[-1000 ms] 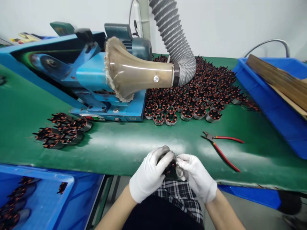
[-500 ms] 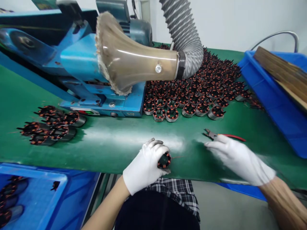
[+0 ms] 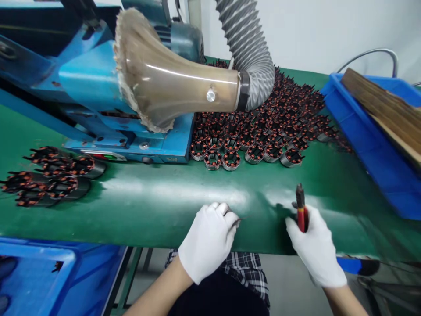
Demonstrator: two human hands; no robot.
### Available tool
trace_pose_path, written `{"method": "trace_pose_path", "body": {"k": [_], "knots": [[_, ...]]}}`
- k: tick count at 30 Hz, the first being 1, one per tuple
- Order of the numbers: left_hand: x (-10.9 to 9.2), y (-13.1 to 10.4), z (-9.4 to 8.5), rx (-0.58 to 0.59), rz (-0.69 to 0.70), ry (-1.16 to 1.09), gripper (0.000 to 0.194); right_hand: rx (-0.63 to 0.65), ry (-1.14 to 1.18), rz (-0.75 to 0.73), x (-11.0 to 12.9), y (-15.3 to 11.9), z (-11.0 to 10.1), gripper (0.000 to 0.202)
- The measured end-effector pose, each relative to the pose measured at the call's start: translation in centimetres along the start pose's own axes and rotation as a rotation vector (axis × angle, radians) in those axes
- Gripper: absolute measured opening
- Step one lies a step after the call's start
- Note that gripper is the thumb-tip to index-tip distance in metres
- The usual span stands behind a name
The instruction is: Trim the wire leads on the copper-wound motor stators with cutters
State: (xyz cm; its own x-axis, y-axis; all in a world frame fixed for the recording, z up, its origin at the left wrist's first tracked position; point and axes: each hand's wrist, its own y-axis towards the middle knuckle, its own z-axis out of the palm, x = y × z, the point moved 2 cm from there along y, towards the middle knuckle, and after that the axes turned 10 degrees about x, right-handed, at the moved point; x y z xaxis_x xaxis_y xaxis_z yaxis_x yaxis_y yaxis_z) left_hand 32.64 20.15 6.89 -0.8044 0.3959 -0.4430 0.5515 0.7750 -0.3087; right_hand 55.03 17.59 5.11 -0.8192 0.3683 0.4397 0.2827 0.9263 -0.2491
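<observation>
My left hand (image 3: 208, 239), in a white glove, is closed at the table's front edge around a wound motor stator. The glove now hides nearly all of that part; only a thin copper wire end (image 3: 239, 220) shows by the fingertips. To the right, my gloved right hand (image 3: 314, 245) grips red-handled cutting pliers (image 3: 300, 210), their dark jaws pointing up and away from me. A gap of bare green table (image 3: 259, 232) lies between the two hands.
Many wound stators (image 3: 263, 140) crowd the back of the table. A smaller group (image 3: 62, 175) stands left, before a blue machine (image 3: 158, 151) with a suction hood (image 3: 184, 85). Blue bins (image 3: 368, 153) sit at right and lower left (image 3: 59, 281); cardboard (image 3: 384, 105) lies on the right one.
My right hand has picked the pliers up from the table and turned them upright. My left hand has rolled over the stator, covering its open end. The view has shifted slightly right.
</observation>
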Motion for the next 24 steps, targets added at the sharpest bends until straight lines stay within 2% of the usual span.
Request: {"method": "trace_pose_path", "body": {"k": [2, 4, 6, 14, 18, 21, 23, 24], "knots": [[0.0, 0.0, 0.1, -0.015, -0.012, -0.005, 0.021, 0.349, 0.232, -0.077, 1.0, -1.8, 0.3, 0.031], [0.1, 0.0, 0.3, -0.013, -0.014, 0.002, 0.021, 0.670, 0.329, -0.125, 1.9, -3.6, 0.5, 0.028], [0.2, 0.0, 0.5, 0.004, -0.001, 0.015, 0.021, 0.799, 0.325, -0.120, 2.4, -4.6, 0.5, 0.029], [0.2, 0.0, 0.4, 0.011, 0.011, 0.041, 0.017, 0.844, 0.223, -0.150, 3.9, -4.5, 1.2, 0.027], [0.4, 0.0, 0.4, 0.012, 0.019, 0.034, 0.016, 0.917, 0.425, -0.077, 4.6, -5.0, 2.8, 0.030], [0.4, 0.1, 0.5, 0.019, 0.029, 0.035, 0.016, 0.816, 0.627, 0.038, 4.6, -5.2, 3.7, 0.035], [0.5, 0.1, 0.6, 0.020, 0.034, 0.039, 0.017, 0.715, 0.741, 0.098, 4.4, -5.2, 3.8, 0.036], [0.5, 0.1, 0.5, 0.021, 0.037, 0.038, 0.017, 0.704, 0.812, 0.120, 4.3, -5.1, 3.7, 0.035]]}}
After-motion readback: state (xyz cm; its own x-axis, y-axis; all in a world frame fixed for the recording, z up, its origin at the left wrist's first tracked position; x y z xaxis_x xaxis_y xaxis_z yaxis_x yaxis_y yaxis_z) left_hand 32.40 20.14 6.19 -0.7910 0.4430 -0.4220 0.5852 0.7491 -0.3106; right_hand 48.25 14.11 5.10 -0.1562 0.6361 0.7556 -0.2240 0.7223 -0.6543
